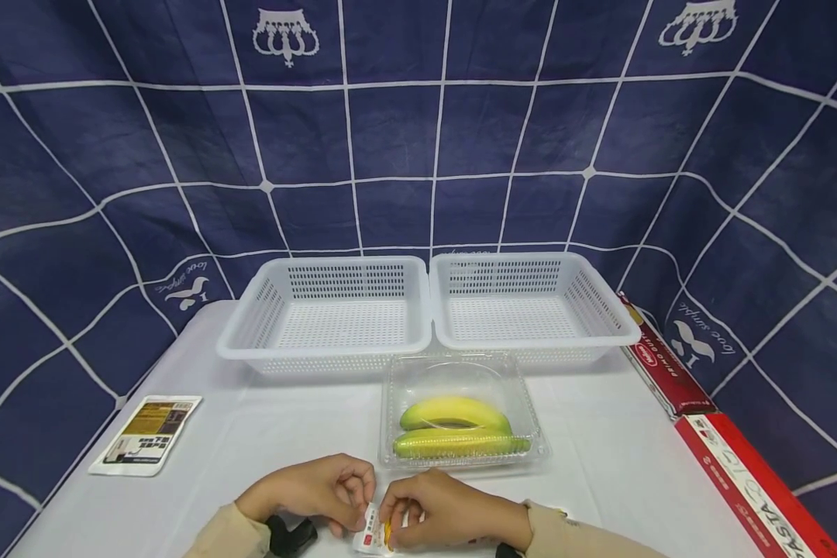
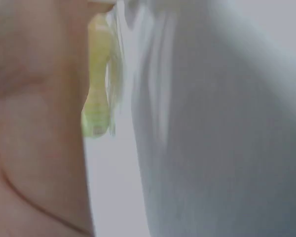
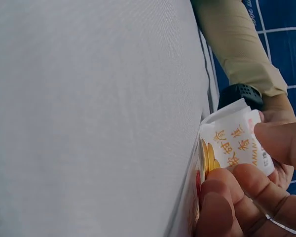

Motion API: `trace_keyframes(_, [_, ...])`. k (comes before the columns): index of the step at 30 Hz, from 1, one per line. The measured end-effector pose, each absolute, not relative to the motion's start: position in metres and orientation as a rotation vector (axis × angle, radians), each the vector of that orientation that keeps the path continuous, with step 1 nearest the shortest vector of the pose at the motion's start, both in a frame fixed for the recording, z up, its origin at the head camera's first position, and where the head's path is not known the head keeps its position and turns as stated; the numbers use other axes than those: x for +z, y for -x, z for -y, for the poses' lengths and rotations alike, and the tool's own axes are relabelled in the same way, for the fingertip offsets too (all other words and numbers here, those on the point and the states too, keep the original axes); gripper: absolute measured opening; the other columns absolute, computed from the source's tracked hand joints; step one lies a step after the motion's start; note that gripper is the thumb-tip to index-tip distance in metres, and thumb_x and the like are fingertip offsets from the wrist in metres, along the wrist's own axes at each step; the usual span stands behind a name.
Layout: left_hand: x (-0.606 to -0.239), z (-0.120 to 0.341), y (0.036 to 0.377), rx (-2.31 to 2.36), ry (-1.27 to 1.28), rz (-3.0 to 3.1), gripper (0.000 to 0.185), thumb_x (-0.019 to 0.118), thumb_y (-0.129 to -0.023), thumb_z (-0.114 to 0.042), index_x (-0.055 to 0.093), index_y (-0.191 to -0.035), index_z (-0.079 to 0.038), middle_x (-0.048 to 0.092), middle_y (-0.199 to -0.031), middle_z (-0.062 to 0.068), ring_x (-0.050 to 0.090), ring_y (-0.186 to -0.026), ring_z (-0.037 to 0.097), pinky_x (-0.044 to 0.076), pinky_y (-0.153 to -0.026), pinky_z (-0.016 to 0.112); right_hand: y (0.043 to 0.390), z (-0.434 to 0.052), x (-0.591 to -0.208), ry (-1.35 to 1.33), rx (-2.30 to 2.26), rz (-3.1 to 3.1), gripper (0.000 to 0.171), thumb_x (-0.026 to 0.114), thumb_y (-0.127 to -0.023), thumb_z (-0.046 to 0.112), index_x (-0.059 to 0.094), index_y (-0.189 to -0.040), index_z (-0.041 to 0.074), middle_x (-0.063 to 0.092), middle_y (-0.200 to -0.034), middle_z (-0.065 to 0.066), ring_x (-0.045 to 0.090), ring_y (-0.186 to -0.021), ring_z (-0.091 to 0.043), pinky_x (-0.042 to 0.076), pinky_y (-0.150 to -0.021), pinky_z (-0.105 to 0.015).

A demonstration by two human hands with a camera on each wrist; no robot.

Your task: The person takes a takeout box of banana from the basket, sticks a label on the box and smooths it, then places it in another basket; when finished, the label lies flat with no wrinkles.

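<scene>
Pinching small white packet [image 1: 371,535] at near side of desk [image 1: 286,418], just in front of clear plastic box [image 1: 530,418] with yellow-green fruit [image 1: 456,418] inside; showing orange lettering in right wrist view, with white flap along one edge; clamped on one side with fingers of left hand [image 1: 324,490], on the other with fingers of right hand [image 1: 449,508]; little to confirm from left wrist view, mostly skin and blurred cloth; impossible to tell whether resting on desk or just lifted; main risk: slipping out of the pinch, through slick-looking film and small grip area; next: creasing or twisting, through uneven squeeze from the two sides; if pulled hard, likely to rip crooked or spill any contents, through too sharp a tug; also tight for room: possible to knock box with right knuckles, given so little gap, and jostle fruit; low risk for flat pouch [image 1: 136,457], well apart at left.
</scene>
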State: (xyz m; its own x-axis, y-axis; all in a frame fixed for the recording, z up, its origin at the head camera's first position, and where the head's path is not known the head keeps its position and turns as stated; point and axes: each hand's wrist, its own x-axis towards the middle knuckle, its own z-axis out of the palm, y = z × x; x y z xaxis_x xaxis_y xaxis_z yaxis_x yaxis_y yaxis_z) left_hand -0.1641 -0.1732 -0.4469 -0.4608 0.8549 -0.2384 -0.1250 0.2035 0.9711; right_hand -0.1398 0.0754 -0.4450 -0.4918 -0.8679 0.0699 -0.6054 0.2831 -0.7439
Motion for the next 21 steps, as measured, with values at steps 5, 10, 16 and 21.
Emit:
trace_keyframes(5, [-0.45, 0.167, 0.162, 1.439, -0.737, -1.515, 0.04, 0.069, -0.085, 0.001, 0.039, -0.098, 0.024, 0.065, -0.086, -0.006, 0.064, -0.068, 0.001, 0.052, -0.055, 0.017, 0.138, -0.071, -0.445, 1.315, -1.06, -2.243, 0.015, 0.076, -0.091, 0.024, 0.069, -0.096, 0.012, 0.067, -0.082, 0.014, 0.049, -0.064, 0.013, 0.049, -0.058, -0.011])
trace_keyframes(10, [-0.45, 0.16, 0.158, 1.465, -0.787, -1.491, 0.041, 0.069, -0.088, 0.0, 0.035, -0.093, 0.023, 0.065, -0.089, -0.007, 0.063, -0.065, -0.003, 0.052, -0.056, 0.015, 0.137, -0.067, -0.448, 1.292, -1.049, -2.295, 0.019, 0.075, -0.09, 0.033, 0.066, -0.089, 0.016, 0.061, -0.079, 0.021, 0.049, -0.062, 0.014, 0.048, -0.056, -0.01])
trace_keyframes(16, [-0.448, 0.158, 0.157, 1.447, -0.775, -1.507, 0.041, 0.068, -0.087, 0.001, 0.035, -0.093, 0.023, 0.065, -0.089, -0.007, 0.065, -0.067, 0.0, 0.053, -0.057, 0.015, 0.136, -0.068, -0.448, 1.283, -1.044, -2.296, 0.021, 0.073, -0.092, 0.033, 0.064, -0.084, 0.015, 0.056, -0.072, 0.022, 0.043, -0.058, 0.015, 0.045, -0.051, -0.009])
trace_keyframes(21, [-0.448, 0.162, 0.157, 1.413, -0.765, -1.548, 0.04, 0.069, -0.085, 0.0, 0.036, -0.093, 0.022, 0.064, -0.087, -0.008, 0.066, -0.069, 0.002, 0.052, -0.056, 0.016, 0.136, -0.072, -0.447, 1.245, -1.077, -2.216, 0.019, 0.071, -0.094, 0.022, 0.061, -0.081, 0.012, 0.05, -0.063, 0.019, 0.037, -0.049, 0.015, 0.04, -0.045, -0.011])
